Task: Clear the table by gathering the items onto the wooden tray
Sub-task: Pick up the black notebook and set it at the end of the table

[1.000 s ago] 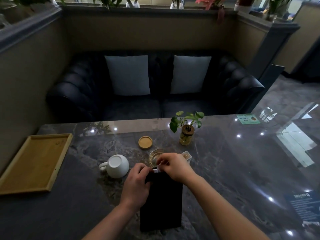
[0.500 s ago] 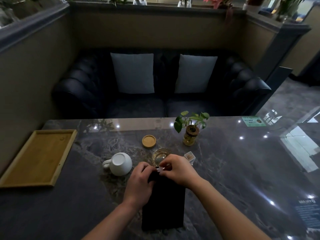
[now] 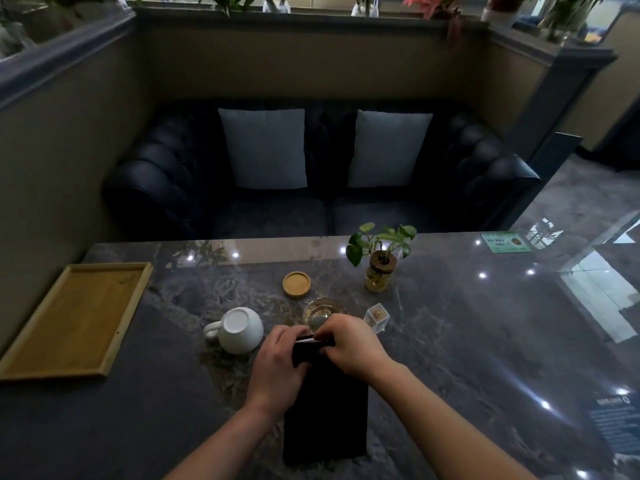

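A black folder-like booklet (image 3: 325, 420) lies flat on the dark marble table (image 3: 467, 358) in front of me. My left hand (image 3: 277, 368) and my right hand (image 3: 353, 348) both grip its far edge, where a thin white strip shows between my fingers. Just beyond my hands stand a glass cup (image 3: 323, 311), a white mug (image 3: 239, 329) lying on its side, a round wooden coaster (image 3: 296, 284) and a small clear box (image 3: 376, 318). The wooden tray (image 3: 74, 320) sits at the table's left edge with nothing on it.
A small potted plant in a glass jar (image 3: 379, 271) stands behind the cup. A green card (image 3: 504, 242) lies at the far right, a blue card (image 3: 620, 424) at the near right. A dark sofa (image 3: 322, 174) with two pale cushions faces the table.
Both hands stay on the booklet's far edge; its top edge has lifted and folded slightly. The view has shifted a little, so everything sits somewhat further right and lower.
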Demonstrator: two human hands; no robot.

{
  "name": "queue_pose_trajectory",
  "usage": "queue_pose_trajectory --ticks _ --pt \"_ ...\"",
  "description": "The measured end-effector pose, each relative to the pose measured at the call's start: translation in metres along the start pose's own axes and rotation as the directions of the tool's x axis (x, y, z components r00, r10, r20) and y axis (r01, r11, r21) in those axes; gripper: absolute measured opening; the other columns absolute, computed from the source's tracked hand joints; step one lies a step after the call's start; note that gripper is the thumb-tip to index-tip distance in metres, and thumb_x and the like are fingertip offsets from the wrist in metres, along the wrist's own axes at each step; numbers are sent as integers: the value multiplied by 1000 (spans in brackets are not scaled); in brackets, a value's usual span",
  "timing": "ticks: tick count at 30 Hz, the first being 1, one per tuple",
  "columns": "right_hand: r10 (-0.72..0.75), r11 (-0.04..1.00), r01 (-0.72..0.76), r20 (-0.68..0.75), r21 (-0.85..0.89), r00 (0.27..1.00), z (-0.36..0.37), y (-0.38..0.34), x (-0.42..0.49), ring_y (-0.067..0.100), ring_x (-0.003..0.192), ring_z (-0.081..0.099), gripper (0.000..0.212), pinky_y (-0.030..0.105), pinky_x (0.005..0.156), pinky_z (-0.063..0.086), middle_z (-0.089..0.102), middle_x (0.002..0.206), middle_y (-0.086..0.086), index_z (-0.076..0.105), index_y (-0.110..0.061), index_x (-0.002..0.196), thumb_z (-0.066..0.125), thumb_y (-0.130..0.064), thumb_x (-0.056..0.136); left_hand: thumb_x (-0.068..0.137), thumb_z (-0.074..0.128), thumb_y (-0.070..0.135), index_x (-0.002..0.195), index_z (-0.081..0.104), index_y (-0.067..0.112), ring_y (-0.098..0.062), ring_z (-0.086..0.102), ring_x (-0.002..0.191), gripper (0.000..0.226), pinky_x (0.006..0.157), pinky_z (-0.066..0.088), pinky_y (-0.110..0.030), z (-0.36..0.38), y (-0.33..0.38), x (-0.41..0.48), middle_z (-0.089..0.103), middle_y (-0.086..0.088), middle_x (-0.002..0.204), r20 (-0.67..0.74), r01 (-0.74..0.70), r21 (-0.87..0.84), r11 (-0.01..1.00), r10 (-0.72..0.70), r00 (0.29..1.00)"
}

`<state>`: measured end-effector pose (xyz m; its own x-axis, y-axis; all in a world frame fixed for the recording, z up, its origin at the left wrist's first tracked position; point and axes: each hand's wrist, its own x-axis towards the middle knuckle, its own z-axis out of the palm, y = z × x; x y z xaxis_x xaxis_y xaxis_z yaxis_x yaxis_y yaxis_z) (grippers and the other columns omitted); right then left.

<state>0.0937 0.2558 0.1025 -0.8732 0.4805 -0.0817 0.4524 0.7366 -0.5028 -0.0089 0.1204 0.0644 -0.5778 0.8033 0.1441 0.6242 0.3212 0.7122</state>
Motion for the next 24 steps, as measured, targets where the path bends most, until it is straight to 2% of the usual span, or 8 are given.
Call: queue_pose_trajectory --ticks 6,9,11,13,14,16,18,24 --pt "22 999 -21 -23 37 999 10 9 -6 17 106 48 31 27 92 41 61 111 -6 73 -28 116 70 -30 86 65 76 10 105 68 21 -13 59 93 42 86 46 -25 0 0 5 61 4 100 8 95 -60 994 -95 995" --pt "89 988 -65 -170 141 981 13 21 -19 13 109 49 36 26 98 40 62 114 -8 72 -24 116 75 -31 81 61 77 5 98 69 23 -9 59 89 42 86 45 -19 -1 0 9 62 4 97 29 158 -128 979 -156 987" --pt "225 954 -147 -299 260 927 19 37 -32 9 110 51 44 26 100 40 61 117 -8 68 -20 121 78 -31 80 57 78 -1 90 67 30 -4 59 88 47 83 44 -10 -1 -1 11 63 6 93 47 203 -179 963 -198 979" --pt "440 829 -263 -287 493 851 32 52 -49 9 110 56 52 26 99 44 61 118 -7 61 -21 129 79 -31 81 55 79 -6 86 66 33 -1 60 88 51 78 40 -1 1 -3 13 63 8 92 63 238 -212 948 -230 971" --pt "528 700 -303 -183 646 829 41 57 -57 12 111 59 54 28 99 47 63 119 -5 58 -22 132 79 -31 83 55 80 -6 85 66 34 -1 60 88 52 78 39 0 2 -4 14 64 8 93 68 249 -222 943 -240 968" --pt "530 398 -312 61 863 846 62 61 -68 18 113 66 47 31 96 53 69 120 1 58 -25 131 75 -27 87 56 80 -5 86 68 34 -2 61 91 51 81 41 -4 4 -3 15 65 8 95 78 262 -240 935 -251 965" --pt "497 285 -333 158 899 853 81 60 -75 14 107 70 32 25 84 57 73 117 -2 64 -30 121 72 -23 90 57 81 -4 85 68 35 -2 61 93 50 85 44 -13 7 -1 15 65 8 97 90 253 -243 936 -237 967" --pt "665 380 -218 -102 899 740 77 76 -92 10 91 72 16 18 75 54 77 98 -2 70 -21 107 66 -12 94 67 80 9 97 64 39 7 54 96 45 85 41 -9 33 15 22 57 15 100 117 91 -191 977 -69 991"
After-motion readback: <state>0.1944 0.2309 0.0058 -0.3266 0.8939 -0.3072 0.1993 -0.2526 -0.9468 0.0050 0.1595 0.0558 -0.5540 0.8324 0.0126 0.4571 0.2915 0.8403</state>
